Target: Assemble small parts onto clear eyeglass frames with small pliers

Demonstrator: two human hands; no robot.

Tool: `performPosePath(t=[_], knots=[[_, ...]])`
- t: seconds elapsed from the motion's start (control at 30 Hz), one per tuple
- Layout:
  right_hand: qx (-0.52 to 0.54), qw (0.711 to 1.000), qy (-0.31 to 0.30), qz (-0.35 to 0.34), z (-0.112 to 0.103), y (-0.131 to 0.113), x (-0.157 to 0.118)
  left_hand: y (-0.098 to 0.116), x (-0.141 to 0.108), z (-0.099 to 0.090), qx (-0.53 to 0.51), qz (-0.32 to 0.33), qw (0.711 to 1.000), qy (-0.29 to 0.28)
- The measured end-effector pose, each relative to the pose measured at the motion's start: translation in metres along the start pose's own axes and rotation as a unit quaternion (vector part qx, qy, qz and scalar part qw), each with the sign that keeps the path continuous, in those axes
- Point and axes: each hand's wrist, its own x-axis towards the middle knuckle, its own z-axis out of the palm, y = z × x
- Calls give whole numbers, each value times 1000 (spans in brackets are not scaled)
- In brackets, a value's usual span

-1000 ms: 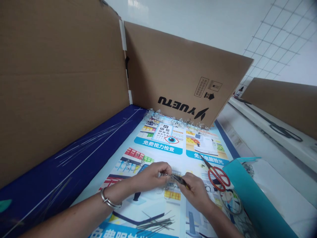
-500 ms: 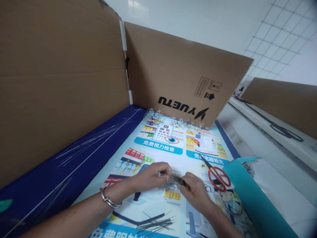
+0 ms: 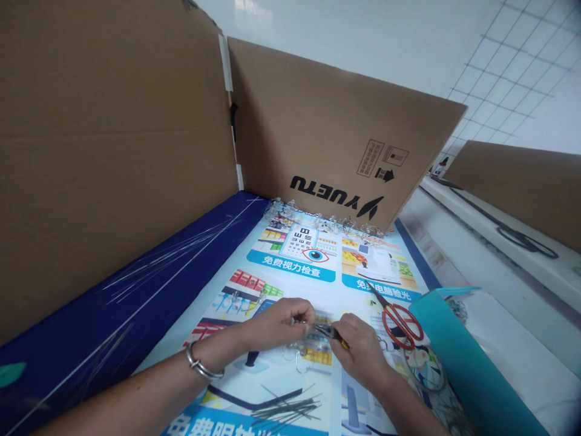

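Note:
My left hand (image 3: 284,324), with a silver bangle on the wrist, is closed in a pinch on a thin wire piece (image 3: 300,357). Clear wire loops hang below its fingers; their exact form is blurred. Wrapped in my right hand (image 3: 361,348) are small pliers (image 3: 325,330) with dark jaws and yellow on the handle. The jaw tips meet the wire piece at the left fingertips. Right of this hand lie red-handled scissors (image 3: 402,324), blades pointing away. A coil of thin wire (image 3: 426,369) rests nearer the right forearm.
Cut wire lengths (image 3: 290,412) lie in front of me on the printed poster (image 3: 313,297). Small wire pieces (image 3: 327,225) line the base of the cardboard panel (image 3: 336,121). Another cardboard wall (image 3: 113,133) rises at left. A teal folded sheet (image 3: 472,351) stands at right.
The pliers have turned slightly in my right hand, with more of the jaws showing. The hanging wire loops have shifted a little left and down. My left hand stays nearly still.

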Motion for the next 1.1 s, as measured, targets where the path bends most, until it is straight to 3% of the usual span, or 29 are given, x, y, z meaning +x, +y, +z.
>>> performPosePath(t=[1.1], knots=[[-10, 1000, -12, -5, -5, -5, 1, 1, 0, 1, -7, -14, 1000, -8]])
